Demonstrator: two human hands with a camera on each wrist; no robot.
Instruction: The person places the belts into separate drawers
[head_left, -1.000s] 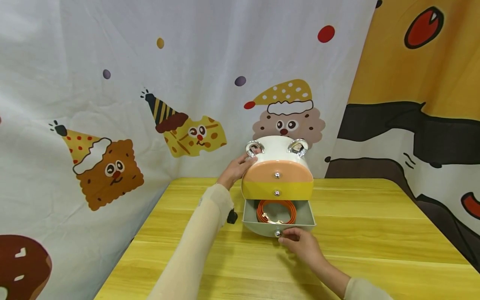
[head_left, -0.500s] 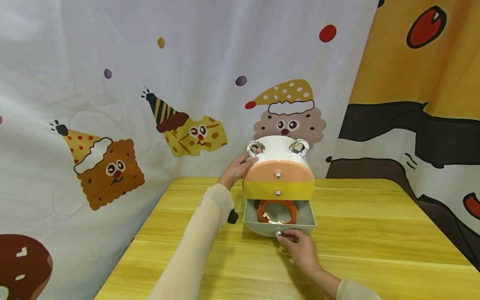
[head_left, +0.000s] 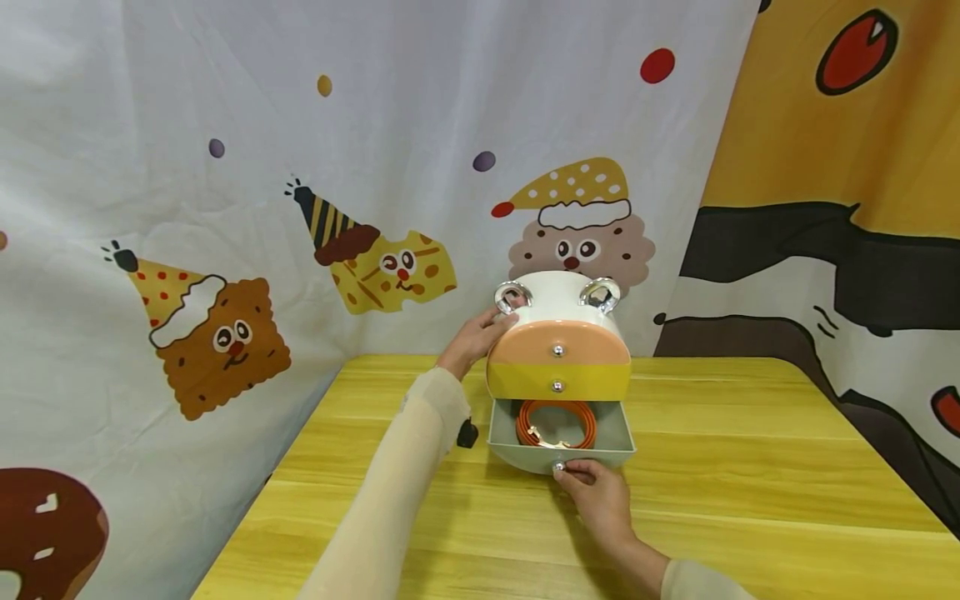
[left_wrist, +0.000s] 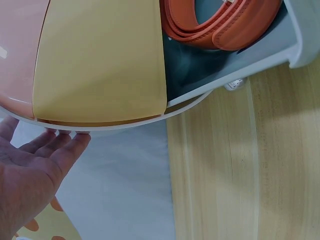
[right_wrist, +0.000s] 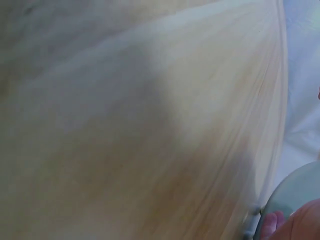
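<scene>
A small white storage box (head_left: 557,292) with silver ring ears stands on the table. Its peach drawer (head_left: 525,342) and yellow drawer (head_left: 525,383) are pushed in, while the grey-green bottom drawer (head_left: 517,457) sticks out. Inside that drawer lies a coiled orange belt (head_left: 527,417) with a gold-coloured buckle. My left hand (head_left: 476,337) rests against the box's left side; in the left wrist view its fingers (left_wrist: 70,150) look extended along the wall. With thumb and fingertips, my right hand (head_left: 602,500) pinches the silver knob (head_left: 558,467) of the bottom drawer.
A small black object (head_left: 467,433) lies left of the open drawer, partly behind the left sleeve. The yellow wood-grain table (head_left: 750,467) reaches back to a printed cloth (head_left: 405,108) with cartoon figures.
My right hand has shifted slightly left, and its thumb and fingertips have come onto the knob. The drawer, the belt and my left hand stay as they were.
</scene>
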